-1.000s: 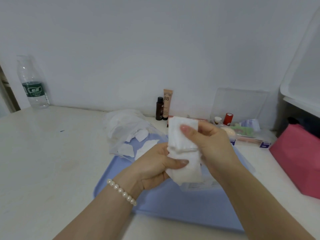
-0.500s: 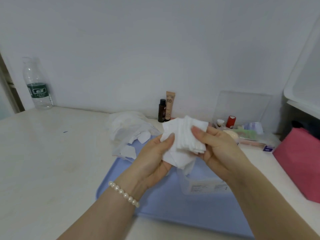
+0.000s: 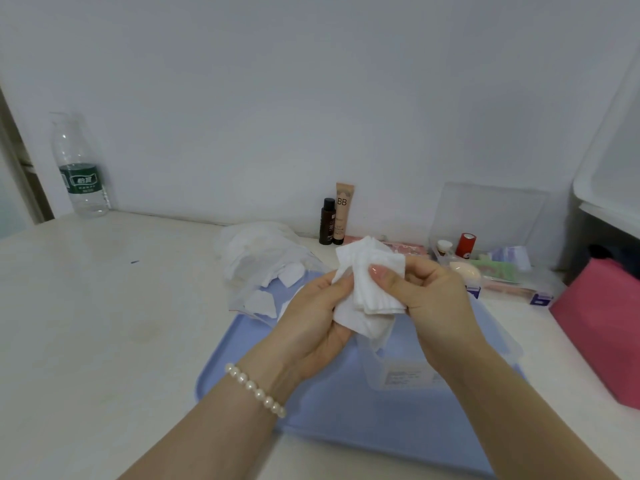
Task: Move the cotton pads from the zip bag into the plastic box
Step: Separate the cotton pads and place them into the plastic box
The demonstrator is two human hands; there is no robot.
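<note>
A stack of white cotton pads (image 3: 367,289) is held up between both hands above a clear plastic box (image 3: 408,372). My left hand (image 3: 311,323) cradles the stack from the left and below. My right hand (image 3: 426,299) pinches it, thumb pressed on the front of the pads. The clear zip bag (image 3: 263,265), still holding several white pads, lies open on the table at the tray's far-left corner. The box stands on the blue tray (image 3: 346,420), largely hidden behind the hands.
A water bottle (image 3: 81,171) stands far left by the wall. A dark bottle (image 3: 327,221) and a BB tube (image 3: 343,213) stand at the back. A clear organiser (image 3: 491,258) with cosmetics sits back right, a pink box (image 3: 602,327) at the right edge.
The stack of pads has tilted and shifted in my hands, fanning out; both hands have regripped it at about the same height above the box.
</note>
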